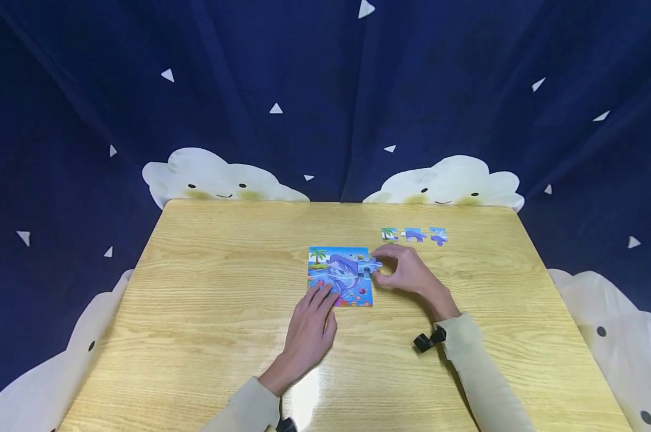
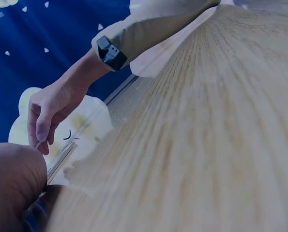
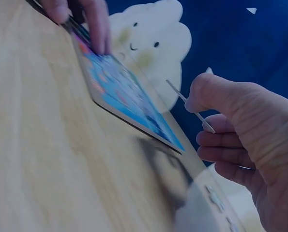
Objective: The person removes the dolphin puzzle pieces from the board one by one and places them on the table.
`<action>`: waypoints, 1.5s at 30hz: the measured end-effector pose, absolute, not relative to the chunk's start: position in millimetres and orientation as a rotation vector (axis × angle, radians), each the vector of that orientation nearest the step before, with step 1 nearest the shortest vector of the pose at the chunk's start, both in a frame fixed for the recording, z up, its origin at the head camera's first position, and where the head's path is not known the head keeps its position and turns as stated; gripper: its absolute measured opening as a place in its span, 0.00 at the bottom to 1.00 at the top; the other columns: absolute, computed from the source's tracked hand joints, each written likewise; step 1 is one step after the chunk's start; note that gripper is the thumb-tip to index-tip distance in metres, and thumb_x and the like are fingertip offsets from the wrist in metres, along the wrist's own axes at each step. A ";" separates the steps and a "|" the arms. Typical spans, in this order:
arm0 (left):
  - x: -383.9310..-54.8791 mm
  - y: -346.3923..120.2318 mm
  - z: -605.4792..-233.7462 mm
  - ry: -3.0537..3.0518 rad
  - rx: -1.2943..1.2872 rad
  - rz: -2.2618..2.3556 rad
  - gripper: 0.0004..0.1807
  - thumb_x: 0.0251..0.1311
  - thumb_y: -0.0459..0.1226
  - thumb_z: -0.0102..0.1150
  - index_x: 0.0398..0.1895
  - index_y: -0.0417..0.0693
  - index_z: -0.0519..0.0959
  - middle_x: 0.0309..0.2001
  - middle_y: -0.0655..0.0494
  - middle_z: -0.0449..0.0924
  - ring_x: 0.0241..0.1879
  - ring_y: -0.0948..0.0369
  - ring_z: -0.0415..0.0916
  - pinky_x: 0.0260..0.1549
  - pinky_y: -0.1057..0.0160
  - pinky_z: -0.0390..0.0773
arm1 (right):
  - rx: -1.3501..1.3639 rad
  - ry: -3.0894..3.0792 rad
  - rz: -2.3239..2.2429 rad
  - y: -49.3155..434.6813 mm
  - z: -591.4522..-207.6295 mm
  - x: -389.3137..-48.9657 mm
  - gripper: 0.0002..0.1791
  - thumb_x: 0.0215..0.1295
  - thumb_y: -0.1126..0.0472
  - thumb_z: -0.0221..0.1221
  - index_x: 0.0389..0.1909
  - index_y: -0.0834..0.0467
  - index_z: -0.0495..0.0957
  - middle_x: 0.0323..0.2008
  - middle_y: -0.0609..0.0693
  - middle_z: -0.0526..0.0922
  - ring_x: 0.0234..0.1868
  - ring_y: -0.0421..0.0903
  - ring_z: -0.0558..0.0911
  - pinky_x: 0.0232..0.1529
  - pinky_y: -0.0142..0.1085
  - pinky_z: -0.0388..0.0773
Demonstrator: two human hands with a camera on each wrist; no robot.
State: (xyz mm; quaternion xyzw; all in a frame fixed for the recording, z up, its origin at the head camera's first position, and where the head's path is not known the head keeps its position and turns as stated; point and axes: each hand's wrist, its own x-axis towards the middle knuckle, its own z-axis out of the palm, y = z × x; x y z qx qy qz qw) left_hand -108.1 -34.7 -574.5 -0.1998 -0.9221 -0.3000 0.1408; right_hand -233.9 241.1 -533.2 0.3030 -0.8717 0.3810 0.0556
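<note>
A square dolphin puzzle board [image 1: 330, 281] lies on the table. My left hand [image 1: 311, 327] rests its extended fingers on the board's lower left part, and those fingers [image 3: 99, 29] also show on it in the right wrist view. Between thumb and fingertips my right hand [image 1: 408, 273] pinches a blue puzzle piece [image 1: 369, 264] above the board's upper right part. Seen edge-on in the right wrist view, the puzzle piece [image 3: 202, 120] is held up off the board. In the left wrist view the right hand [image 2: 56, 106] is raised; the board is mostly hidden there.
Beyond the right hand, three loose puzzle pieces lie in a row: a palm-tree piece [image 1: 387, 233], a purple dolphin piece [image 1: 414, 234] and a blue-purple piece [image 1: 438, 234]. A dark blue curtain [image 1: 314, 78] with white clouds hangs around the wooden table [image 1: 222, 270].
</note>
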 end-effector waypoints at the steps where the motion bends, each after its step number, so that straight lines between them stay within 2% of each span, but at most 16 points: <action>1: -108.1 -34.5 -574.8 -2.666 -0.584 -0.859 0.23 0.72 0.36 0.54 0.68 0.46 0.79 0.72 0.49 0.74 0.75 0.46 0.64 0.72 0.43 0.65 | 0.904 -2.649 1.143 244.8 -532.5 -234.3 0.24 0.50 0.61 0.75 0.50 0.62 0.87 0.49 0.53 0.89 0.54 0.53 0.86 0.60 0.50 0.81; 5: -108.1 -34.2 -577.1 -2.658 -0.604 -0.805 0.23 0.74 0.37 0.50 0.69 0.48 0.79 0.72 0.49 0.74 0.76 0.46 0.64 0.71 0.44 0.65 | 0.834 -2.677 1.123 257.6 -531.6 -236.0 0.24 0.51 0.63 0.75 0.50 0.64 0.87 0.50 0.56 0.89 0.56 0.57 0.85 0.62 0.54 0.78; 9: -107.7 -34.4 -578.2 -2.640 -0.610 -0.784 0.22 0.75 0.37 0.48 0.68 0.51 0.81 0.71 0.49 0.74 0.75 0.46 0.64 0.69 0.42 0.68 | 0.755 -2.730 1.114 269.6 -535.5 -238.9 0.24 0.51 0.62 0.75 0.51 0.64 0.86 0.50 0.56 0.88 0.57 0.58 0.83 0.64 0.55 0.76; 12: -107.4 -34.4 -578.5 -2.628 -0.614 -0.797 0.22 0.75 0.37 0.48 0.67 0.52 0.81 0.71 0.48 0.75 0.74 0.44 0.65 0.67 0.40 0.69 | 0.715 -2.757 1.106 278.3 -539.4 -240.6 0.24 0.52 0.62 0.75 0.51 0.63 0.86 0.48 0.54 0.88 0.53 0.54 0.84 0.60 0.52 0.78; 18: -106.9 -34.3 -578.7 -2.628 -0.612 -0.800 0.22 0.74 0.36 0.48 0.67 0.52 0.82 0.70 0.47 0.75 0.73 0.44 0.65 0.66 0.40 0.70 | 0.695 -2.752 1.119 291.7 -548.2 -241.8 0.22 0.52 0.63 0.76 0.50 0.62 0.87 0.42 0.50 0.86 0.41 0.47 0.81 0.43 0.37 0.79; 27: -106.8 -34.3 -577.4 -2.639 -0.612 -0.799 0.22 0.74 0.36 0.49 0.67 0.53 0.81 0.71 0.48 0.74 0.73 0.44 0.66 0.68 0.41 0.69 | 0.664 -2.736 1.131 302.4 -562.1 -244.5 0.21 0.53 0.63 0.76 0.50 0.60 0.88 0.42 0.50 0.80 0.38 0.45 0.74 0.38 0.33 0.73; 45: -106.2 -34.4 -576.5 -2.657 -0.614 -0.807 0.23 0.74 0.37 0.49 0.68 0.53 0.81 0.71 0.48 0.73 0.75 0.45 0.64 0.68 0.40 0.68 | 0.669 -2.709 1.119 302.6 -564.5 -246.8 0.23 0.53 0.65 0.74 0.53 0.62 0.87 0.43 0.53 0.81 0.41 0.47 0.76 0.40 0.34 0.74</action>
